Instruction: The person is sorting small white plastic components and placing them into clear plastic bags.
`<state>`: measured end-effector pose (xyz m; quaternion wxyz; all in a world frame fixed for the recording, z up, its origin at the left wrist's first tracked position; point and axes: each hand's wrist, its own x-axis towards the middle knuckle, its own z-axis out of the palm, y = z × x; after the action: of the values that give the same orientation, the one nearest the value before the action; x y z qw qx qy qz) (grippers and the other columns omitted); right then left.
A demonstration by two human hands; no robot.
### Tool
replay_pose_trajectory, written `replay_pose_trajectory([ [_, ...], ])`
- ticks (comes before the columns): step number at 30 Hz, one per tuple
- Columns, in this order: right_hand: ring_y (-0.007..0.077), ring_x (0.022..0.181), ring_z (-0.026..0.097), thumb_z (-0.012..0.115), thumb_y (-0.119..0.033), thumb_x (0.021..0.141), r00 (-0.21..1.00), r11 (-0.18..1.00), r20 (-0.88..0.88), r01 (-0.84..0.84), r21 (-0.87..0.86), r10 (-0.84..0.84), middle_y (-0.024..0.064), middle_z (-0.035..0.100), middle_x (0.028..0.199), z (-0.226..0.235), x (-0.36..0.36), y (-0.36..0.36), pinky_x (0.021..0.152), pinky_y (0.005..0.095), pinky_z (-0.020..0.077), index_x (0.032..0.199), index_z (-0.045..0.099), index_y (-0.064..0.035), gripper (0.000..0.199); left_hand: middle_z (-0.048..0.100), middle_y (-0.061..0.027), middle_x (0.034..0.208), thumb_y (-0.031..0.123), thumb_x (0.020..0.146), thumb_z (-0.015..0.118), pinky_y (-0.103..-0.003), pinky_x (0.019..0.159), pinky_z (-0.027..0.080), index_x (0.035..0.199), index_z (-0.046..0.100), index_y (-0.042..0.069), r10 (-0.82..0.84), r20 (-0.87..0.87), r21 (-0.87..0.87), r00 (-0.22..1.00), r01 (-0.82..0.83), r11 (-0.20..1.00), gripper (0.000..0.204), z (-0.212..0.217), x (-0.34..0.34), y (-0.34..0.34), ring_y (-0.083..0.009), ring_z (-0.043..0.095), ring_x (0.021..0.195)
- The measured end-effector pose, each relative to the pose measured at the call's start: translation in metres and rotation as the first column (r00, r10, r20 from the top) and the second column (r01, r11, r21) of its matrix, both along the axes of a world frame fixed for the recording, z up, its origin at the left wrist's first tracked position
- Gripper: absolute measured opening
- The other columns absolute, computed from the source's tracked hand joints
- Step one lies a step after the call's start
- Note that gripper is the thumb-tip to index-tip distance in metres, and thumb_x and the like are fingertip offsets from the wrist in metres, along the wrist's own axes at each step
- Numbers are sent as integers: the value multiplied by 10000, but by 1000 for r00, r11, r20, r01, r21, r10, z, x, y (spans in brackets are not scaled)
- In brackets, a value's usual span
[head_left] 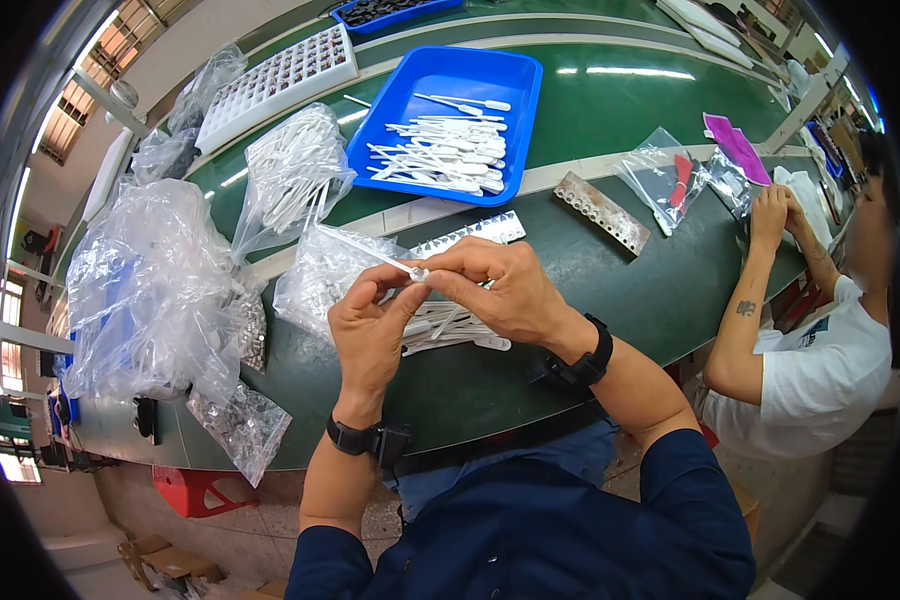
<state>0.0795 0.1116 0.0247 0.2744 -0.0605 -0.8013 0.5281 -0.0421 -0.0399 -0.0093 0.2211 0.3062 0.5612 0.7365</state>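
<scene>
A thin white plastic stick (365,246) with a wider end is pinched between both hands above the bench. My left hand (368,325) is closed on it near its wide end. My right hand (505,290) closes thumb and forefinger on that same end; any small part between the fingertips is too hidden to make out. Beneath my hands lies a pile of similar white sticks (455,325). Just beyond them is a metal strip with a row of notches (470,232). A transparent bag of small metal parts (315,285) sits beside my left hand.
A blue tray (532,110) of white sticks stands beyond, left of it a bag of sticks (290,165) and a white gridded tray (280,85). Large plastic bags (145,290) crowd the left. A drilled metal block (602,212) lies right, near a co-worker (810,370).
</scene>
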Motion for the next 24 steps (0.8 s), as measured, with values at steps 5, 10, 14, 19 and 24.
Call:
replay_pose_trajectory([
  [5,79,678,598,730,-119,935,999,1000,-24,26,9,-26,64,688,814,-1,-2,-3,581,255,452,1063,767,-39,156,707,-73,1054,-64,885,751,-237,810,534,1055,713,-48,37,15,-4,999,-37,999,175,-1,6,2,-113,642,925],
  [10,117,674,628,747,-94,910,995,992,-63,80,98,-74,79,701,844,-8,-4,-3,584,267,475,1032,765,-36,136,709,-81,1040,-70,908,723,-246,827,552,1066,707,-59,33,-38,-30,999,-35,999,159,-3,8,3,-127,665,926],
  [14,170,700,658,758,-70,883,993,974,-77,99,203,-85,91,711,869,-12,-5,0,606,289,506,1005,761,-34,127,722,-107,1084,-31,952,686,-249,818,576,1060,709,-69,15,97,30,995,-18,999,117,4,12,3,-132,689,907],
  [19,223,767,680,769,-52,850,983,918,-172,131,374,-70,94,717,883,-20,-9,0,652,314,542,996,758,-37,148,732,-141,1141,33,997,646,-240,778,594,1042,715,-85,80,121,-6,989,-80,997,143,9,13,5,-121,702,868],
  [24,231,801,683,773,-48,838,989,898,-133,109,426,-57,91,719,877,-18,-8,1,676,320,555,1002,756,-38,165,746,-147,1122,52,1006,639,-228,762,596,997,724,-94,119,4,-58,993,-118,991,169,7,13,4,-107,701,851],
])
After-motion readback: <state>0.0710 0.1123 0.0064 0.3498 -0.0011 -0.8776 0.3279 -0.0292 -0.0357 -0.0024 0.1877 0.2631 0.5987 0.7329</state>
